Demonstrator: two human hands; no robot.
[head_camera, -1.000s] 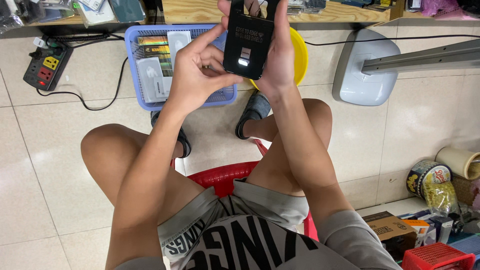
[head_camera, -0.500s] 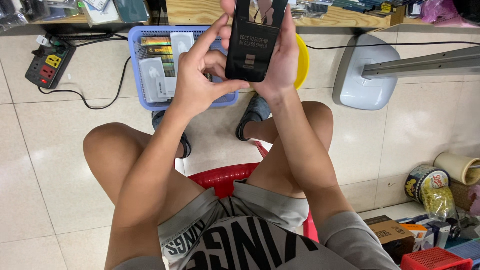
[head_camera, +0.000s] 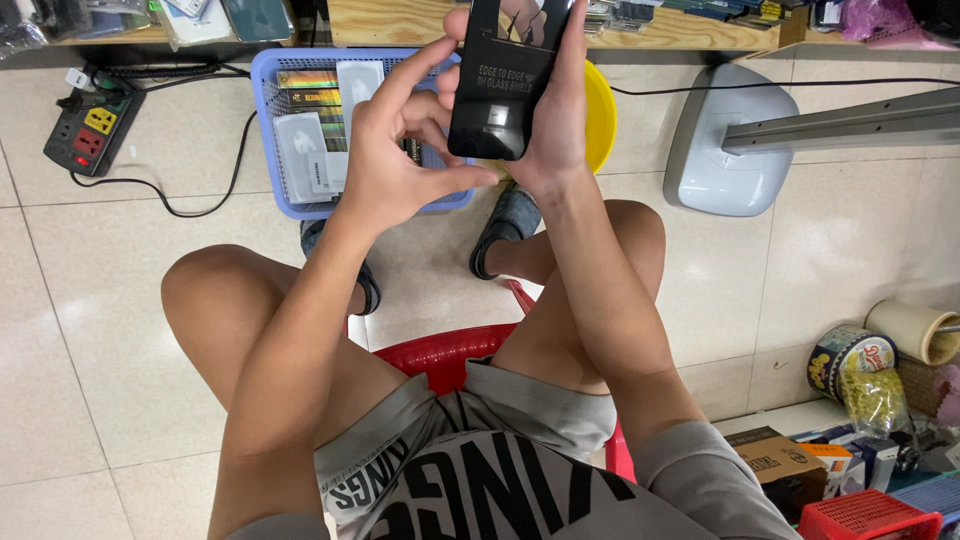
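Black flat package (head_camera: 505, 85) sits clasped in the right hand (head_camera: 555, 120), above a blue basket (head_camera: 262, 130). Left hand (head_camera: 390, 155) touches its edge, thumb and fingers spread.

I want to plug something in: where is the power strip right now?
In the head view the power strip lies on the tiled floor at the far left, left of the blue basket, below the wooden shelf edge.

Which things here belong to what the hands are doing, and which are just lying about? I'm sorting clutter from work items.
In hand:
- black flat package, held by the right hand
- left hand, fingers at the package's edge
- blue basket of similar packets, just beyond the hands

Lying about:
- power strip
- yellow dish
- grey stand base
- red stool
- round tin
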